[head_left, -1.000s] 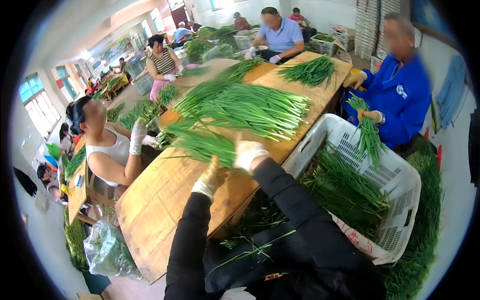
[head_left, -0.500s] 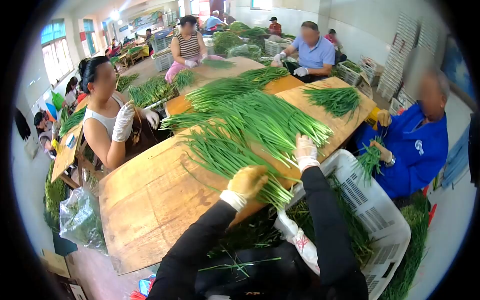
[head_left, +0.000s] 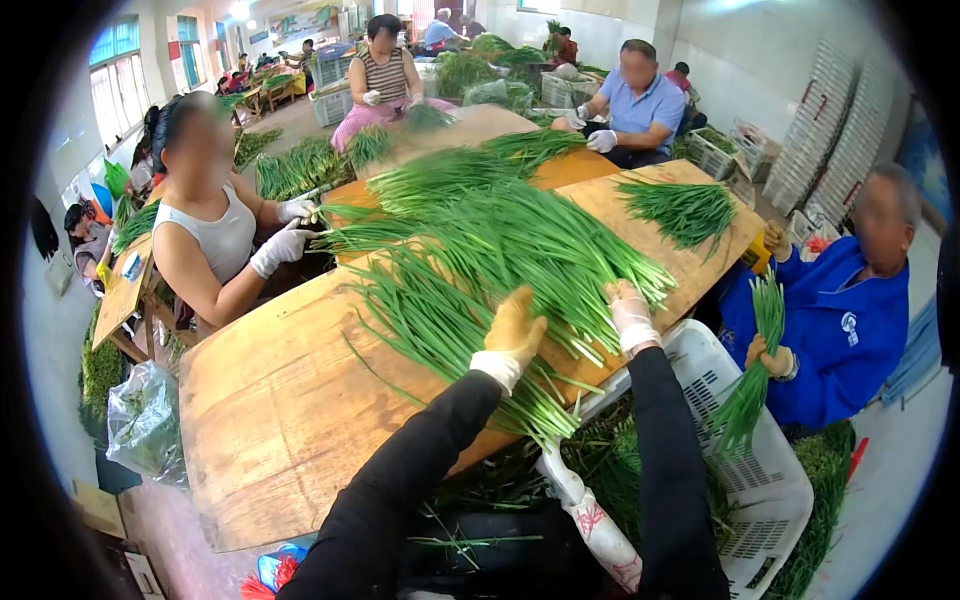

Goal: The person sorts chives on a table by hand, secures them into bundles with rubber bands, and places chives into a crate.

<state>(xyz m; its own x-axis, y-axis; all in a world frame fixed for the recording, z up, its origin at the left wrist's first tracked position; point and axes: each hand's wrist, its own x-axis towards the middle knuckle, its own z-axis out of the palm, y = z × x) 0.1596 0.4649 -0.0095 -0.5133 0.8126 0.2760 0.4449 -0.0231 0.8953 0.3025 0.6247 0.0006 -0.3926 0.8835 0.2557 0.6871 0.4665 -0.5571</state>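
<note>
A big heap of garlic chives (head_left: 540, 245) lies across the wooden table, white stem ends pointing toward me. Separated from it at the near side is a looser bunch of chives (head_left: 430, 310), its stems hanging over the table edge. My left hand (head_left: 515, 332), in a yellow-palmed glove, rests between the two with fingers stretched and thumb apart. At the stem ends of the big heap, my right hand (head_left: 630, 312) in a white glove touches the chives, fingers spread; its fingertips are partly hidden among the stems.
A white plastic crate (head_left: 770, 470) stands at the right by my arm. A co-worker in blue (head_left: 835, 310) holds a chive bunch there. Across the table sit other people, one in a white top (head_left: 215, 230) handling chives. A smaller chive pile (head_left: 685, 210) lies far right.
My left hand has shifted up and right, off the near bunch's stems toward the big heap. My right hand moved slightly right. The co-worker in blue now holds the chive bunch upright.
</note>
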